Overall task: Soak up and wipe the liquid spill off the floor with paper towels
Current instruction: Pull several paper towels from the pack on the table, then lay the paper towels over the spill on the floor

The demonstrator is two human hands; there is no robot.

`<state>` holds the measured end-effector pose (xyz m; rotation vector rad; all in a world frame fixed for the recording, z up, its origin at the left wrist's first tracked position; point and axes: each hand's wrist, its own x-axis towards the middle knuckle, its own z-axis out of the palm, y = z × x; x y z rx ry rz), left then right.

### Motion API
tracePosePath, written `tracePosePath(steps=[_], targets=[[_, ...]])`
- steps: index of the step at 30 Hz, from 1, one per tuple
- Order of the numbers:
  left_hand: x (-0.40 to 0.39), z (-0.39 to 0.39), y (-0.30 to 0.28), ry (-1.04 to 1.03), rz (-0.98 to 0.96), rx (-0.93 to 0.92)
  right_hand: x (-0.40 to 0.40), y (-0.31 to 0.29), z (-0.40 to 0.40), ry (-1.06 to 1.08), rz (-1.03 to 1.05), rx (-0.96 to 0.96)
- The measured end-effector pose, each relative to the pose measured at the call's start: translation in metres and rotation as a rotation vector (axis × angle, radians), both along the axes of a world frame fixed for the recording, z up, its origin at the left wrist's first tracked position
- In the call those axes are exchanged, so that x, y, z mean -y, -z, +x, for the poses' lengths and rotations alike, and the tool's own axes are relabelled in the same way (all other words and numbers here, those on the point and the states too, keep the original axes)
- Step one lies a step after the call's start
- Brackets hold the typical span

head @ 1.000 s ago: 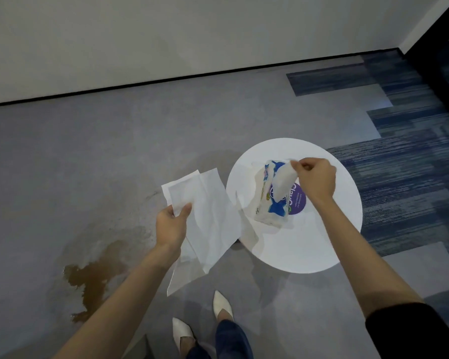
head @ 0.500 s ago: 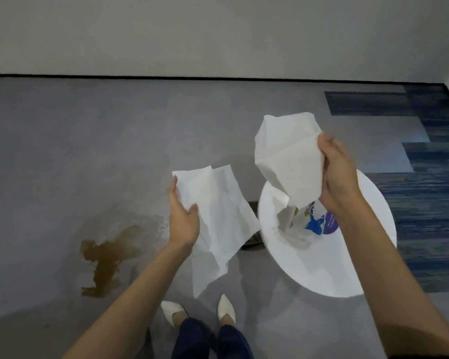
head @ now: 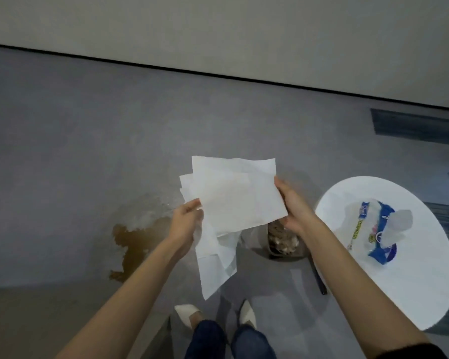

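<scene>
Paper towels (head: 233, 200) between both hands; pack lettering unreadable.

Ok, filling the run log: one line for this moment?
left hand: holds paper towels | right hand: same stack | brown spill: unwiped | tissue pack: on round table

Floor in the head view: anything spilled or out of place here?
Yes. A brown puddle lies on the grey floor left of the person's shoes, still unwiped. Both the left hand and right hand hold the paper towels above it, not yet touching it.
</scene>
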<state>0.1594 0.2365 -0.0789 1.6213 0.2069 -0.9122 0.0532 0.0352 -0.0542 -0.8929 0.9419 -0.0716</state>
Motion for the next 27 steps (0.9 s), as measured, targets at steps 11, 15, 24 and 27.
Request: tracePosePath(steps=[11,15,24,27], targets=[[-0.064,0.039,0.076,-0.32,-0.035,-0.133,-0.052,0.144,0.079,-0.431,-0.636,-0.122],[-0.077,0.039,0.128,-0.414,0.015,-0.053,-0.053,0.207,0.108,-0.486,-0.32,-0.214],[-0.108,0.055,0.285,-0.494,0.115,0.027,-0.064,0.358,0.166,-0.8,-0.27,-0.137],[-0.124,0.051,0.34,-0.434,0.109,0.018,-0.083,0.409,0.175,-0.868,-0.338,-0.102]])
